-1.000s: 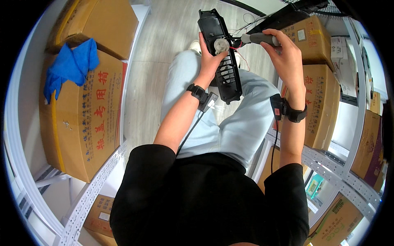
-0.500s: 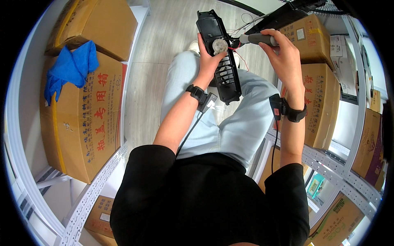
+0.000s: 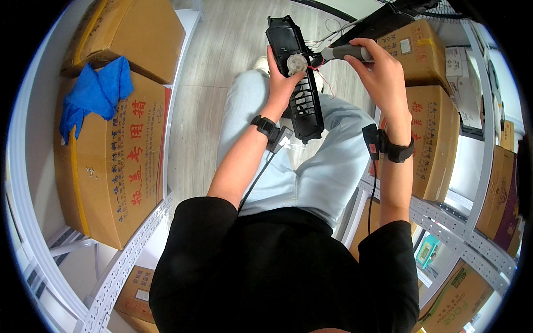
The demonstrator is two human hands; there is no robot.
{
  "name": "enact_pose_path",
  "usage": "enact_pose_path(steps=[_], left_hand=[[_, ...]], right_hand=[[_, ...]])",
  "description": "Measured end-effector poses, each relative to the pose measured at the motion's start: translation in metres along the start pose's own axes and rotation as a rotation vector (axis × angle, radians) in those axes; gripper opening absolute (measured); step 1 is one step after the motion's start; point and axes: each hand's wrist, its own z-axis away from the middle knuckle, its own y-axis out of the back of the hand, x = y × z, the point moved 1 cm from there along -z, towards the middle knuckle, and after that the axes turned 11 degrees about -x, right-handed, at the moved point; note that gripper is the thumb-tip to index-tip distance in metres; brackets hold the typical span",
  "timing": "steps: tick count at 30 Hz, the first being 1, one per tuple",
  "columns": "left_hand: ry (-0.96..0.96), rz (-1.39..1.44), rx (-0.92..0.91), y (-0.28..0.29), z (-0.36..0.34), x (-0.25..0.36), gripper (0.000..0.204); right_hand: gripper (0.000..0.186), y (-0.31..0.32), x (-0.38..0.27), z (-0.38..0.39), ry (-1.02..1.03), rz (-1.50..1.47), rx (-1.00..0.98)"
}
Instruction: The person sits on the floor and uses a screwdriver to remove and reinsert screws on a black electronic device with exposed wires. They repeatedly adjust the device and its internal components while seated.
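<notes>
A long black plastic housing [image 3: 307, 119] with slots along its lower part stands angled over my knees, held by my left hand [image 3: 281, 86], whose thumb lies by a round translucent plastic part [image 3: 296, 63] on it. My right hand [image 3: 384, 77] grips a grey-handled tool [image 3: 355, 53], probably a screwdriver, pointing left at the housing's right side; its tip is too small to make out clearly. Thin red wires [image 3: 325, 77] hang beside the housing. Behind them lies another long black part [image 3: 377, 25] with pale cables.
Metal shelving [image 3: 125, 263] with cardboard boxes [image 3: 136, 33] flanks me on both sides. A blue cloth [image 3: 97, 91] is draped over a box at the left. A wire mesh [image 3: 425, 11] is at the top right. My legs are bent over the pale floor [image 3: 202, 61].
The housing has shifted slightly left and down in the view with my left hand. My right hand and the tool have moved slightly left, the fingers changing their position on the handle.
</notes>
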Motion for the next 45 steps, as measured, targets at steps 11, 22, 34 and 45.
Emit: enact_pose_path(steps=[11, 22, 34, 45], left_hand=[[-0.003, 0.038, 0.013, 0.0, -0.001, 0.0, 0.109], [0.06, 0.07, 0.126, 0.004, 0.0, 0.014, 0.111], [0.042, 0.313, 0.174, 0.033, -0.023, 0.043, 0.072], [0.202, 0.424, 0.151, 0.053, -0.027, 0.039, 0.056]], right_hand=[[0.033, -0.003, 0.006, -0.004, 0.009, -0.035, -0.002], [0.038, 0.007, 0.014, 0.003, -0.06, -0.694, 0.349], [0.023, -0.072, 0.11, 0.013, -0.271, -0.946, 0.098], [0.058, -0.214, 0.139, -0.063, -0.417, -0.104, -0.247]])
